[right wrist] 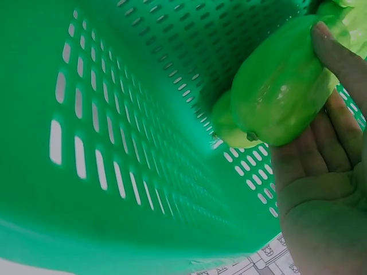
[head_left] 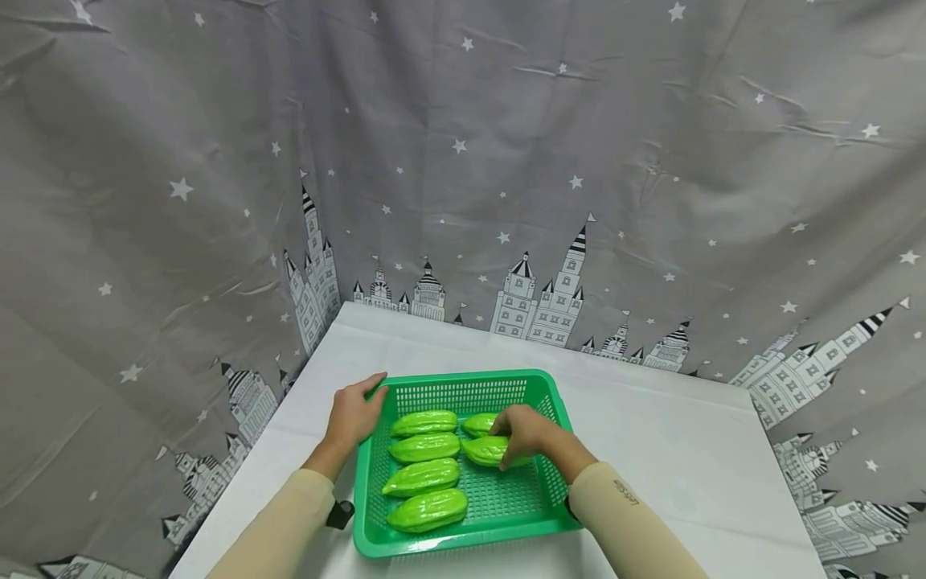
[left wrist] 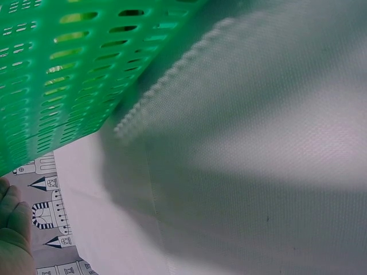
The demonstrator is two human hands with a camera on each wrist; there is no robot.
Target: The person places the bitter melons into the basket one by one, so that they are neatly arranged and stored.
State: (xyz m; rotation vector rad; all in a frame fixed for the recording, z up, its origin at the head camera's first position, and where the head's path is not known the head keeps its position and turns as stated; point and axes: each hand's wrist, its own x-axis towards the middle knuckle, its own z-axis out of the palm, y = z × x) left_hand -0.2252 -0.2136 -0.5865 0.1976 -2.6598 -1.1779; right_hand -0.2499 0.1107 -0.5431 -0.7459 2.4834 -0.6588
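Observation:
A green plastic basket [head_left: 506, 527] holds several bright green, ridged bitter gourds. Four-sided and slotted, it stands tilted slightly in the head view. My left hand [head_left: 354, 414] grips its far left corner at the rim; in the left wrist view, that hand's fingers [left wrist: 14, 215] lie along the outside of the wall. Inside the basket, on the right side, my right hand [head_left: 528, 434] holds a bitter gourd [head_left: 483, 451] between thumb and fingers. Another bitter gourd [head_left: 477, 424] lies just beyond it, partly hidden by the hand. The held gourd [right wrist: 281, 86] shows its stem end in the right wrist view.
On the basket's left side, a column of bitter gourds [head_left: 427, 511] lies crosswise. A white cloth [head_left: 651, 482] covers the table under the basket. Behind hangs a grey curtain [head_left: 434, 96] printed with stars and castles.

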